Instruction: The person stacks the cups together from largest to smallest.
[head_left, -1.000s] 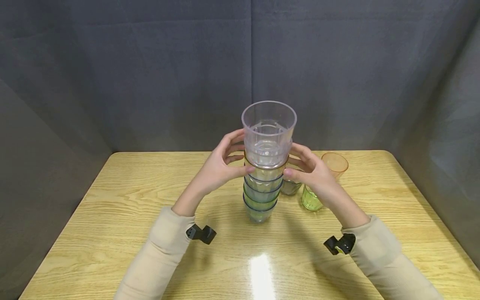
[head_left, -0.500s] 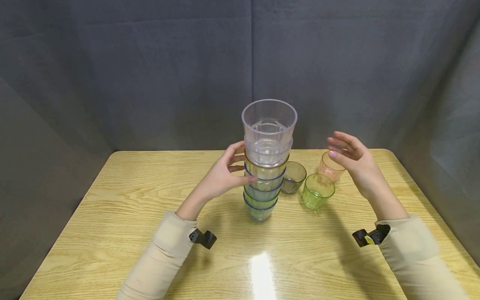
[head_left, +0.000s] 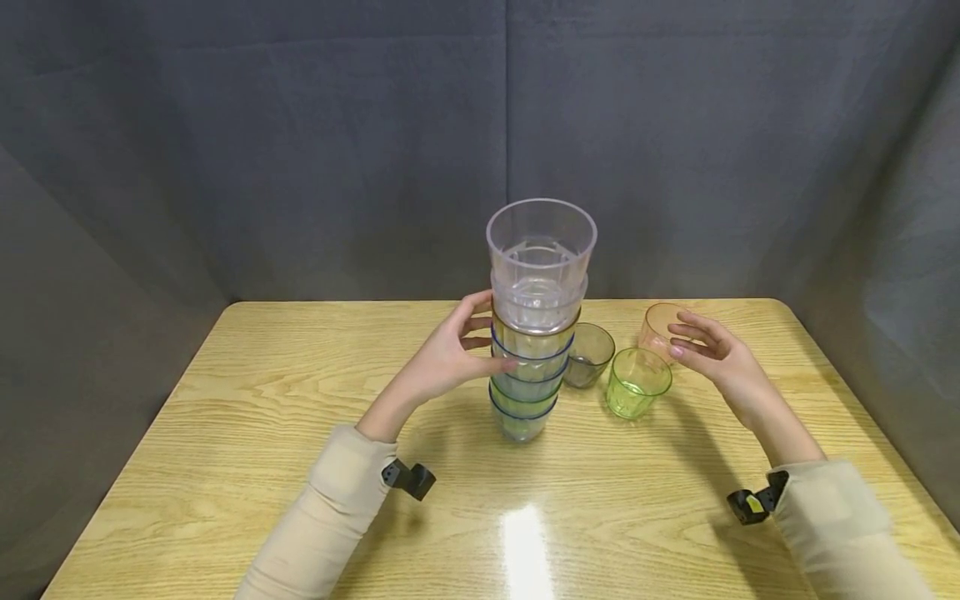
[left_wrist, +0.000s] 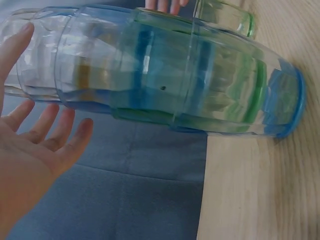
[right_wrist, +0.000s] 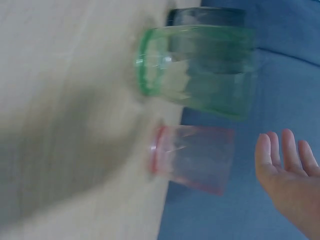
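Observation:
A tall stack of clear and tinted plastic cups [head_left: 528,387] stands upright on the table, two clear ones at the top. My left hand [head_left: 438,360] curves round its upper part, thumb in front and fingers behind on the left side. In the left wrist view, the fingertips [left_wrist: 82,131] lie right along the edge of the stack [left_wrist: 160,70]. My right hand [head_left: 726,371] holds nothing; its fingers are loosely bent just right of an orange cup [head_left: 656,332]. The right wrist view shows this cup [right_wrist: 197,155] upright, with the hand [right_wrist: 292,182] apart from it.
A green cup [head_left: 636,390] stands in front of the orange one, and a grey cup [head_left: 591,357] sits close behind the stack's right side. The wooden table [head_left: 247,433] ends at the back before a dark grey curtain [head_left: 300,167].
My right hand has left the stack, moved right and then come down beside the orange cup. My left hand has slid slightly lower on the stack, which stays in place.

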